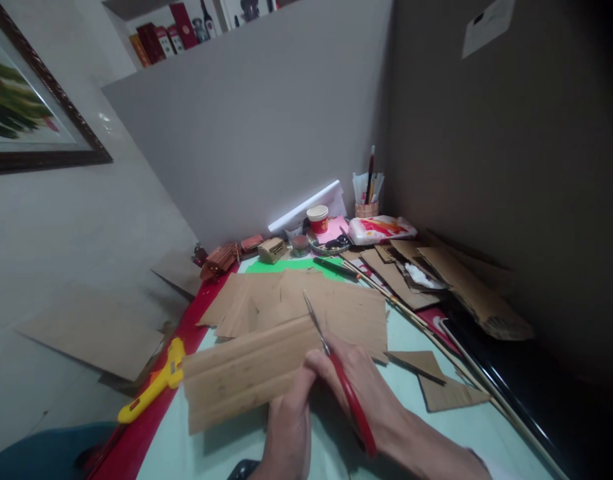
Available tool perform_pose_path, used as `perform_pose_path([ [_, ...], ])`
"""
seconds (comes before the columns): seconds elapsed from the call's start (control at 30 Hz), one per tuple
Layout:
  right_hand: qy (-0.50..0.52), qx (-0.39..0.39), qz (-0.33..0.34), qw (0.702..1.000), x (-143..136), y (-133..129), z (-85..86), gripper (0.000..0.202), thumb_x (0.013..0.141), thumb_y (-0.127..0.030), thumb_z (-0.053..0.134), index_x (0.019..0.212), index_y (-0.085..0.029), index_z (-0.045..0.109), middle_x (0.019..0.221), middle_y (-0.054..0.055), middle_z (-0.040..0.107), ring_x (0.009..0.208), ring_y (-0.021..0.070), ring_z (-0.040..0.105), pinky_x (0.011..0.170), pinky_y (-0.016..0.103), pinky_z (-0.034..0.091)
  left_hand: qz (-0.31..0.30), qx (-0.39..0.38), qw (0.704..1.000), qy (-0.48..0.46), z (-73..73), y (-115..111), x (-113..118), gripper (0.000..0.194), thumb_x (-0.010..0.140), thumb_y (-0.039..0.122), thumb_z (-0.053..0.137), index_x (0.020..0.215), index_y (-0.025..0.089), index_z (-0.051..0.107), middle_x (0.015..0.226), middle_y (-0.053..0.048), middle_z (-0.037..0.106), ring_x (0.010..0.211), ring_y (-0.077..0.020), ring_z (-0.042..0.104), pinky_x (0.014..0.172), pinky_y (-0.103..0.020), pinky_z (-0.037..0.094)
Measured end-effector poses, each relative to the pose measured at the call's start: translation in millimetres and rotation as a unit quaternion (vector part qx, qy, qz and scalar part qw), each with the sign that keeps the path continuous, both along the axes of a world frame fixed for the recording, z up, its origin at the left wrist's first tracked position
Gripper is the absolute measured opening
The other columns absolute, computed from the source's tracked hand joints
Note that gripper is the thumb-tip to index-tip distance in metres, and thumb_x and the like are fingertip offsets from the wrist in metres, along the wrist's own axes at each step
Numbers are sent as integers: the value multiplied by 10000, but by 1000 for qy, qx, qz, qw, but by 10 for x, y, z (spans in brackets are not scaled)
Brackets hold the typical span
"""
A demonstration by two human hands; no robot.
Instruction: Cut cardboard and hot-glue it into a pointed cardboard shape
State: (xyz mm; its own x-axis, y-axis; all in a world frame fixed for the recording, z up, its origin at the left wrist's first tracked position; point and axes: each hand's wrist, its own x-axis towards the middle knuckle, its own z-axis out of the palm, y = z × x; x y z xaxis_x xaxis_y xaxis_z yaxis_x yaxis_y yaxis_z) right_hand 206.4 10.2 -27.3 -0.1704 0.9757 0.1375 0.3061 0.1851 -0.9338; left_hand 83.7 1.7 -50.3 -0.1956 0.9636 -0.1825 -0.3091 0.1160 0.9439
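A rectangular piece of cardboard (246,373) is held up above the table, its right end in my left hand (289,423), thumb on top. My right hand (359,383) is closed round red-handled scissors (350,400), whose blades point up and away beside the cardboard's right end. The two hands meet near that end. Behind them, larger flat cardboard sheets (356,310) lie on the pale tabletop. The fingers under the cardboard are hidden.
A yellow glue gun (154,390) lies at the left edge. Cardboard scraps (449,390) and a pencil (416,369) lie at right, near long thin sticks (426,330) and a black glossy panel (516,387). A paper cup (318,219) and pen holder (367,208) stand behind.
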Motion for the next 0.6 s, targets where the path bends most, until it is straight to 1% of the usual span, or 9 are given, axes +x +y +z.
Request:
perform_pose_path([
  [0.03,-2,-1,1,1000,2,0,-4,309,1007,-451,428,809,-228,507,668,-2,567,618,191,534,619,305,375,-8,-7,1000,7,11,-3,3,90,699,233,811,636,250,748,734,-28,743,994,-276,680,1035,-344,450],
  [0.1,0,-5,3,1000,0,2,-11,345,1010,-451,412,761,-227,493,653,8,569,603,192,542,600,304,381,-30,-25,999,5,32,-6,2,183,693,298,826,572,227,708,673,-15,681,814,-233,633,866,-309,498],
  [0.17,6,-7,5,1000,-6,5,-11,365,1013,-449,400,750,-221,508,668,25,602,630,200,581,610,307,404,-36,-40,998,-15,40,-6,-8,263,663,377,852,553,202,689,628,2,621,695,-185,553,713,-273,482],
  [0.23,14,-6,6,1000,-11,5,0,394,1018,-459,389,738,-216,524,690,38,631,650,199,601,621,306,421,-33,-44,998,-26,28,-4,-23,312,625,413,880,550,181,684,599,19,587,644,-151,499,645,-246,449],
  [0.3,25,-4,10,1000,-17,-1,10,431,1016,-484,392,713,-213,535,706,42,645,657,189,602,624,298,433,-31,-46,998,-34,9,-1,-36,342,611,424,896,544,167,680,574,27,573,619,-131,482,617,-232,428],
  [0.37,38,-11,11,999,-29,-8,1,449,1000,-506,428,681,-210,536,679,33,635,634,172,599,607,279,442,-32,-45,997,-47,4,7,-40,345,607,415,907,550,159,683,560,33,569,598,-117,477,598,-225,419],
  [0.43,57,-40,6,998,-47,-1,-28,440,995,-525,443,695,-213,523,610,1,595,520,146,571,505,248,429,-45,-44,996,-66,34,21,-35,321,608,393,909,578,150,701,560,30,581,587,-116,496,596,-230,438],
  [0.53,93,-100,-13,990,-41,55,-61,456,1012,-593,345,797,-225,505,545,-44,537,344,127,494,324,214,361,-76,-45,991,-101,135,59,-50,279,646,372,867,652,121,746,598,-24,650,627,-178,609,646,-296,532],
  [0.6,109,-110,-40,987,14,118,-36,482,1000,-648,294,877,-227,496,562,-52,529,331,128,483,293,211,354,-72,-44,989,-118,212,97,-108,221,669,316,825,688,104,768,656,-71,711,708,-235,691,716,-346,590],
])
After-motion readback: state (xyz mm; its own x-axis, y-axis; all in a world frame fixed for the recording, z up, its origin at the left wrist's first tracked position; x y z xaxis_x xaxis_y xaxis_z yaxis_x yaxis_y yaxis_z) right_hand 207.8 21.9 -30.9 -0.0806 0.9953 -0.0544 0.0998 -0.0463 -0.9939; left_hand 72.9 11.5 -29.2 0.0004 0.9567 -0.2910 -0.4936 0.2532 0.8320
